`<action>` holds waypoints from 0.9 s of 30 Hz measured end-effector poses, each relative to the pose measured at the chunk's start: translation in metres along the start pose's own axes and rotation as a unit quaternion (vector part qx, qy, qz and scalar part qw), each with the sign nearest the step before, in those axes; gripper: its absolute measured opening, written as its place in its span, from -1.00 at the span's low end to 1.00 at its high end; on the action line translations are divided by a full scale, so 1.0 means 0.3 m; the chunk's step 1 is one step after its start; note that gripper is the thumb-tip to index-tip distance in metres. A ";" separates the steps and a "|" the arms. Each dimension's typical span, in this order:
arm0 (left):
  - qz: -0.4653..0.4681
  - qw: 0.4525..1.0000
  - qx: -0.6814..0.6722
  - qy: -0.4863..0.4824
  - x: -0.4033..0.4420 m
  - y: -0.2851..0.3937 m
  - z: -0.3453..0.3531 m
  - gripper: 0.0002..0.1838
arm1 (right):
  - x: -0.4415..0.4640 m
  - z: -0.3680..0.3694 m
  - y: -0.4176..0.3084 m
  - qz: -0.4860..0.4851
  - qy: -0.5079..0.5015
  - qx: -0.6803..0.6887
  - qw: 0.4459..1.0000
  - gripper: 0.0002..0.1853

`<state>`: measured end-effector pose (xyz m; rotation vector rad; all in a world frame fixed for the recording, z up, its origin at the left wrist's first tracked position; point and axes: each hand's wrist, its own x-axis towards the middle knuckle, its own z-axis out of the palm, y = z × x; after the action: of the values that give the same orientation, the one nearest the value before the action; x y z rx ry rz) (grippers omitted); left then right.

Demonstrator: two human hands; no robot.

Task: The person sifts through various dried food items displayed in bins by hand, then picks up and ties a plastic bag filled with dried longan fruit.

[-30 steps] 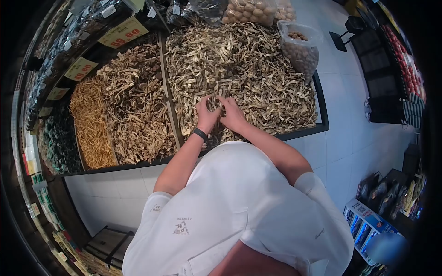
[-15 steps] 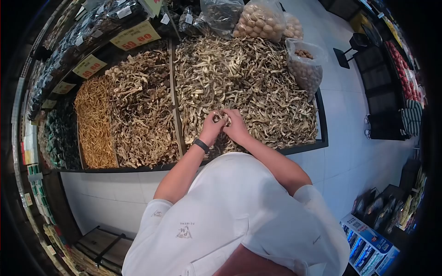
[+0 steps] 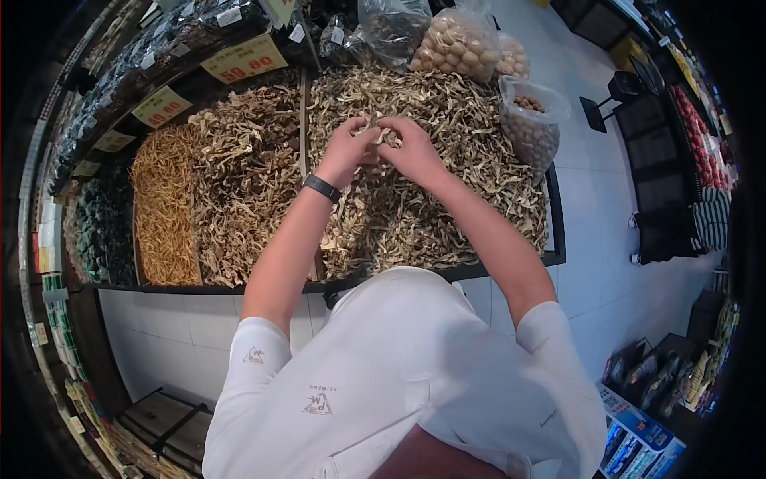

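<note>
A broad bin of dried mushroom slices [image 3: 447, 191] lies in front of me, pale and brownish strips heaped up. Over its middle, my left hand [image 3: 347, 150], with a dark band on the wrist, is closed with curled fingers. Beside it, almost touching, my right hand [image 3: 410, 153] is curled the same way. Between the fingertips of both hands shows a pale dried mushroom slice [image 3: 391, 138]; the fingers partly cover it, and how many pieces are held cannot be made out.
To the left, dividers separate darker dried mushrooms [image 3: 243, 176], thin orange strands [image 3: 163, 207] and dark green dried goods [image 3: 104, 231]. Price signs [image 3: 243, 60] line the back. Bags of round nuts [image 3: 455, 46] stand at the far edge, with another bag [image 3: 533, 132] at the right corner.
Both hands have moved away from my body, from the near part of the mushroom heap to its middle, still close together with fingers curled. My arms are stretched out further.
</note>
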<state>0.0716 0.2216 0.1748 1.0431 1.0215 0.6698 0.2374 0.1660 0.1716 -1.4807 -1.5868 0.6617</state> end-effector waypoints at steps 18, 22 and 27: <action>-0.008 0.993 0.100 0.061 0.097 -0.027 -0.191 -0.76 | 0.136 -0.094 0.115 0.045 -0.006 -0.040 0.998 -0.56; -0.008 0.989 0.124 0.084 0.075 -0.080 -0.206 -0.75 | 0.123 -0.095 0.143 0.030 0.005 -0.055 0.998 -0.56; 0.045 0.988 0.126 0.076 0.043 -0.077 -0.201 -0.75 | 0.081 -0.111 0.125 0.006 0.003 -0.079 0.997 -0.53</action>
<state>0.0213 0.2461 0.1400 1.2783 1.2211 0.7142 0.2869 0.1901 0.1625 -1.6063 -1.6575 0.5492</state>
